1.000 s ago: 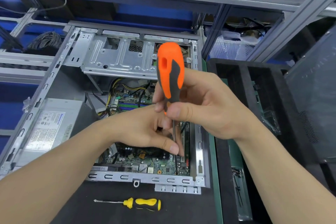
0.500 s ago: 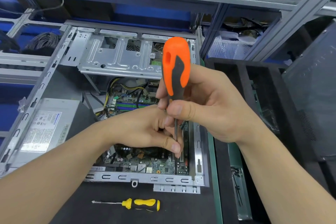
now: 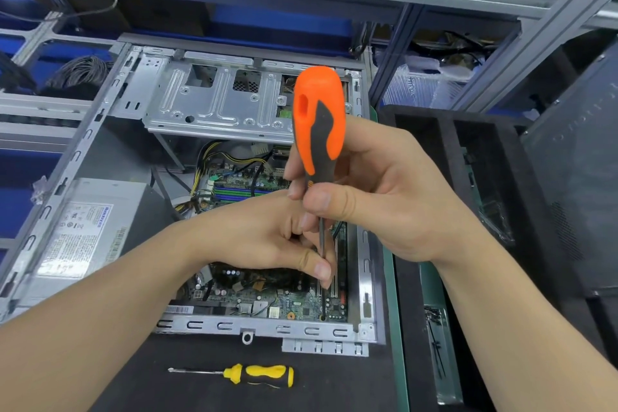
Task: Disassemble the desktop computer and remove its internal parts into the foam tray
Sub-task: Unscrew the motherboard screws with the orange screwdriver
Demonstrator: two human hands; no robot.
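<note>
An open desktop computer case (image 3: 83,150) lies on the bench, its green motherboard (image 3: 267,304) exposed. My right hand (image 3: 384,197) grips the lower handle of an orange-and-black screwdriver (image 3: 319,117), held upright over the board's right side. My left hand (image 3: 267,234) pinches the thin shaft low down, near the slots at the board's right edge. The tip reaches down to the board's front right corner. A grey power supply (image 3: 87,227) sits in the case at left. The black foam tray (image 3: 444,144) stands to the right of the case.
A yellow-and-black screwdriver (image 3: 261,375) lies on the black mat in front of the case. The silver drive cage (image 3: 217,104) spans the case's far end. A dark case panel (image 3: 575,177) leans at far right. Metal shelving frames stand behind.
The view has shifted slightly. Both hands stay on the orange screwdriver at the same spot on the board; its handle leans a little more to the right.
</note>
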